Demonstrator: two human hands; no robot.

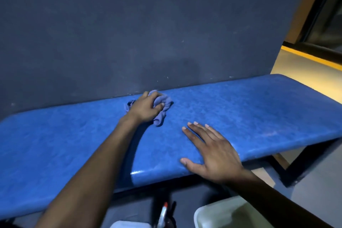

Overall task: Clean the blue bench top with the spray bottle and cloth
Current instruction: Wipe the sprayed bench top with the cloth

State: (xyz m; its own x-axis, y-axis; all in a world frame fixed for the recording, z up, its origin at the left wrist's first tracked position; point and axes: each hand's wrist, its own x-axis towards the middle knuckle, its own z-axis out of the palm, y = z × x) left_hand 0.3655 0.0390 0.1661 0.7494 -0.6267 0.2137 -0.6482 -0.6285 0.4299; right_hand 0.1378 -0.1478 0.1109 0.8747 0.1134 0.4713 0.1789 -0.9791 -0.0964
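Dim, soft-focus, warm glow at right

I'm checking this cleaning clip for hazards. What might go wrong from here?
1. The left hand grips the crumpled blue cloth close to the dark wall, so knuckles may scrape it.
2. The right hand presses flat at the glossy blue bench top's rounded front edge; on a wet surface it might slip off.
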